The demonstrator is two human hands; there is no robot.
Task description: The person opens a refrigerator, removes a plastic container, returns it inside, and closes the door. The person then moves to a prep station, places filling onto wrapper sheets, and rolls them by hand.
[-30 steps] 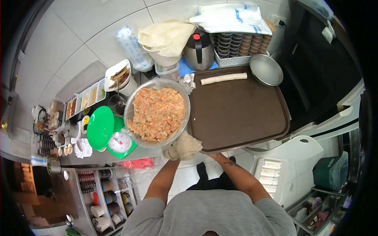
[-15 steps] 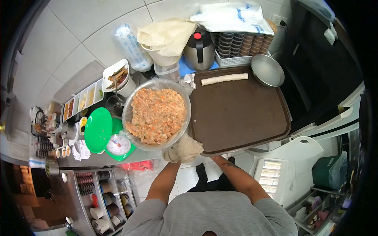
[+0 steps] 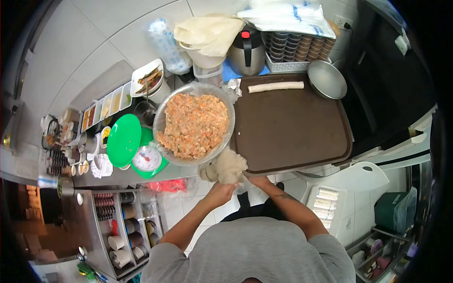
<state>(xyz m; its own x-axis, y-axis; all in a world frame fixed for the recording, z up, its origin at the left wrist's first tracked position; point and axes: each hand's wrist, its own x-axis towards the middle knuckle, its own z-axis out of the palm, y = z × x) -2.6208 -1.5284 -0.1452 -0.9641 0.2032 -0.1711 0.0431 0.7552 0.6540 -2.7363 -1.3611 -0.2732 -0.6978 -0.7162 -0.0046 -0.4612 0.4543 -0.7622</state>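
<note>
Bowl [image 3: 159,113] of minced mixture. Left hand [image 3: 221,191], fingers drawn in at cloth's lower edge; grip unclear. Cloth [image 3: 229,166], crumpled, between bowl and tray corner. Right hand [image 3: 258,180], near tray edge; fingers indiscernible. Tray [image 3: 292,132], one pale roll [image 3: 276,87].

1. A kitchen, set up for food preparation, possibly a commercial one.
2. Beyond the left hand [image 3: 222,192]: a plastic-lined bowl [image 3: 193,126] of minced filling.
3. Left of that hand — a dial scale [image 3: 147,159], and farther off, ingredient containers [image 3: 106,107].
4. Beyond the right hand [image 3: 257,181]: a brown tray [image 3: 292,129], then an insulated jug [image 3: 247,53], stacked small tubs [image 3: 301,47] and a tiled wall [image 3: 137,23].
</note>
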